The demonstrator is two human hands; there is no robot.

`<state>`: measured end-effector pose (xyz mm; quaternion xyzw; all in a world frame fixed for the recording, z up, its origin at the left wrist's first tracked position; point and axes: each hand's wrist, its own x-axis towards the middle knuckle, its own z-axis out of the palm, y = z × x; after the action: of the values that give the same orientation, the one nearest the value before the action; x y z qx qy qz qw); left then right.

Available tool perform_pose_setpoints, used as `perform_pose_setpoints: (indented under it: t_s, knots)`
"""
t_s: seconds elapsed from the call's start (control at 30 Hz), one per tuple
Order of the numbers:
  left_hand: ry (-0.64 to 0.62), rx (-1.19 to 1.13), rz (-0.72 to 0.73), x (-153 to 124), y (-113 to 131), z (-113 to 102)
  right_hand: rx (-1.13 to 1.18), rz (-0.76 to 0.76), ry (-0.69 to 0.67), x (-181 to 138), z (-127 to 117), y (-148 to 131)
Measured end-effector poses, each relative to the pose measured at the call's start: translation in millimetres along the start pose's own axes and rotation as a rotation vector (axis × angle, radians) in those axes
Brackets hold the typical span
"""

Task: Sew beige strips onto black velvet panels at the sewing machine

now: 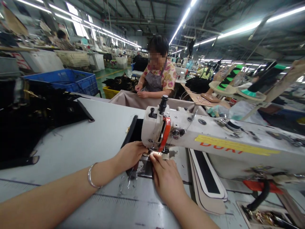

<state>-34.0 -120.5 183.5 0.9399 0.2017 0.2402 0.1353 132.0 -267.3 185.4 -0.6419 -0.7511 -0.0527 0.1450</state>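
Note:
A white sewing machine (pixel 214 140) stands across the table, its head with an orange guard over the needle. My left hand (pixel 130 155) reaches under the head from the left, fingers curled and pressed on a black piece (pixel 133 133) lying by the needle. My right hand (pixel 166 178) comes from below, fingers together and flat on the same work at the needle plate. A silver bracelet circles my left wrist. The fingertips of both hands are partly hidden under the machine head.
A heap of black pieces (pixel 28 121) lies at the left. Stacked black-and-cream strips (pixel 207 181) sit right of my hands. A blue crate (pixel 71 81) stands behind. A co-worker (pixel 156 73) sits across the table. Thread cones (pixel 228 82) stand at the right.

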Motion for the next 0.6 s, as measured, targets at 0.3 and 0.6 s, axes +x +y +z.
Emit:
perform_pose_setpoints:
  t_s: [0.3, 0.6]
  knots:
    - [0.023, -0.105, 0.015, -6.6, -6.1, 4.8, 0.055, 0.009, 0.011, -0.7, -3.7, -4.6]
    - [0.052, -0.125, 0.019, -2.8, -13.7, 6.5, -0.052, -0.169, 0.171, -30.5, -14.7, 39.4]
